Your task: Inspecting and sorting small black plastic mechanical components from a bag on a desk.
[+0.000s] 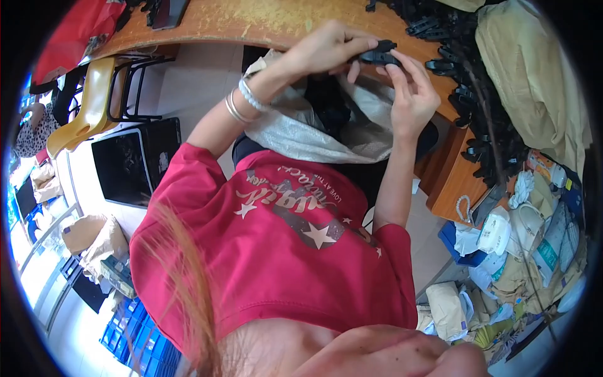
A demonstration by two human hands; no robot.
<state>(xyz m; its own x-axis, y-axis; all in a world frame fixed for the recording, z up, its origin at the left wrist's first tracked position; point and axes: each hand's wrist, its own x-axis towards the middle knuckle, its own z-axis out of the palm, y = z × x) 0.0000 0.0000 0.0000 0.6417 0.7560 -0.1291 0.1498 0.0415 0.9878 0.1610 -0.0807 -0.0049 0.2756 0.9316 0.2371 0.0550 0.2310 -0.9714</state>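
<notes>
A small black plastic clip-like part (380, 56) is held between both hands above my lap, by the table's front edge. My left hand (323, 47) pinches it from the left with thumb and fingers. My right hand (411, 94) closes its thumb and fingertips on the other end. The part's exact kind is hard to make out. Below the hands a white woven sack (295, 139) lies open across my lap, with dark pieces (333, 107) inside it.
Black parts (443, 66) like the held one lie heaped along the right of the wooden table (251, 24), beside a beige sack (531, 75). A yellow chair (94, 107) and a black box (135, 162) stand left. Bags and a blue bin (457, 245) crowd the right.
</notes>
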